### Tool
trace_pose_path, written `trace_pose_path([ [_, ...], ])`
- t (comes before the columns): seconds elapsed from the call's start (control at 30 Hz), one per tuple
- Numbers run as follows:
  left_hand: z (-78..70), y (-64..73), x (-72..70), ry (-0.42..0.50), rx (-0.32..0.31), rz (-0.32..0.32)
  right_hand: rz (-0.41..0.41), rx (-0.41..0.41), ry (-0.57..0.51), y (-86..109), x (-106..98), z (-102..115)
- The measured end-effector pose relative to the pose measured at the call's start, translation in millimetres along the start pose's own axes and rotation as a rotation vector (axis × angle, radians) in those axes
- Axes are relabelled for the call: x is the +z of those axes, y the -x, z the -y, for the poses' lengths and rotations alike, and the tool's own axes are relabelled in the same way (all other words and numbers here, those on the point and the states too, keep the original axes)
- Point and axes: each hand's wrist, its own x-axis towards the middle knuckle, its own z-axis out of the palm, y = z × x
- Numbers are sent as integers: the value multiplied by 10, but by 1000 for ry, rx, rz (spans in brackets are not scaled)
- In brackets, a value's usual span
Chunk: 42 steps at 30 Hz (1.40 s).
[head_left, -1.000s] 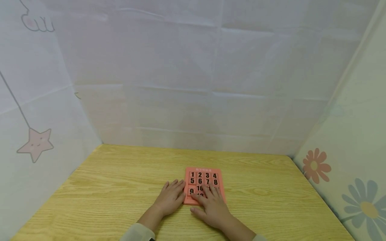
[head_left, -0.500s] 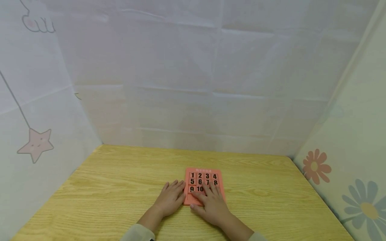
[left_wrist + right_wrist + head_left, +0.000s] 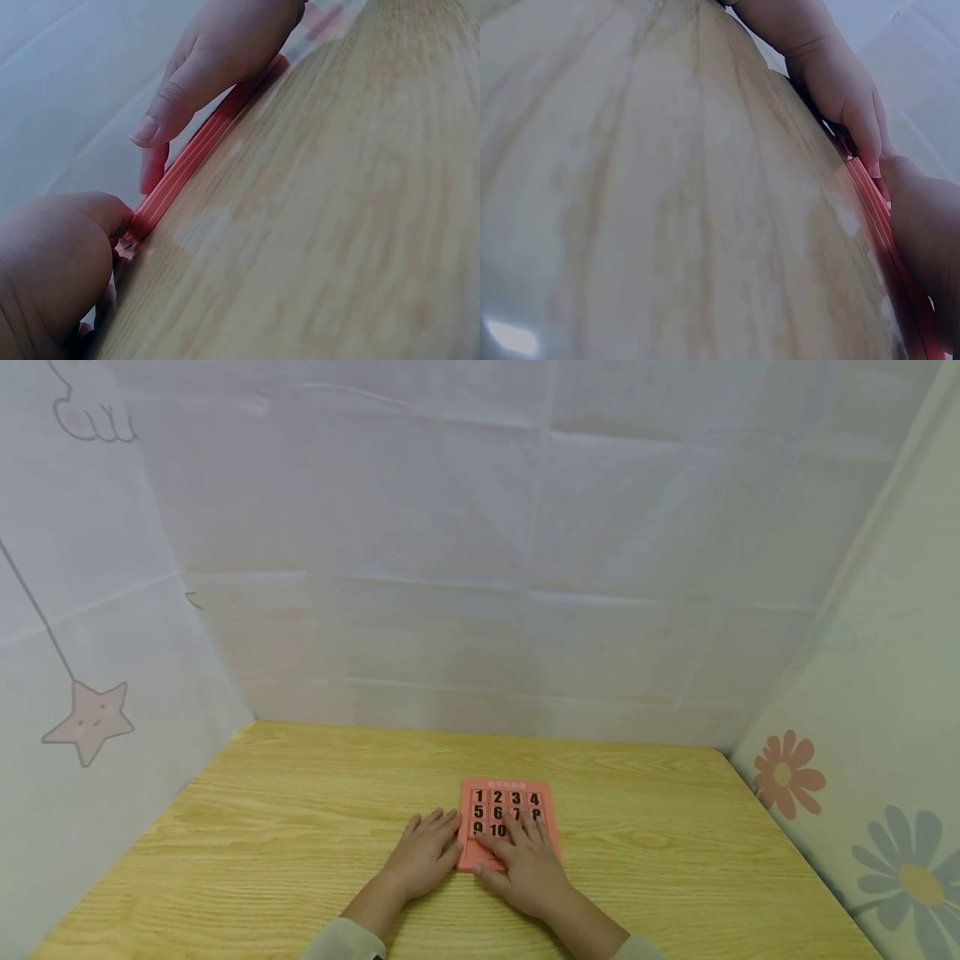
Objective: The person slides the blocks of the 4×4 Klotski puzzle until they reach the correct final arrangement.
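Note:
A pink sliding number puzzle (image 3: 467,853) lies flat on the table, its black-numbered tiles in rows. The left hand (image 3: 423,857) rests along the puzzle's left side with fingers extended, steadying contact at its edge; the left wrist view has its thumb at a corner of the pink frame. Over the lower right of the puzzle spreads the right hand (image 3: 531,875). Its index finger touches just below the 9 tile (image 3: 477,828), and its thumb is by the near edge. Tiles 1 to 8 and 10 show at least partly; the hand covers those at the lower right.
The wood-grain table (image 3: 300,827) extends around the puzzle on all sides. Pale cloth walls (image 3: 480,568) enclose it at the back and both sides, with a printed star (image 3: 88,721) at left and flowers (image 3: 782,774) at right.
The 9 tile has slid away from the person, into line with the 10. The numbered tile seen below the 10 is no longer visible. The left hand stays put; the right has shifted slightly.

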Motion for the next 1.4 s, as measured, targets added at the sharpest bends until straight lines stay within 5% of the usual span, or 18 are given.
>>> trace_pose_path([
  [1.4, -29, 9, -25, -5, -6, 1, -63, 17, 45, 337, -96, -244],
])
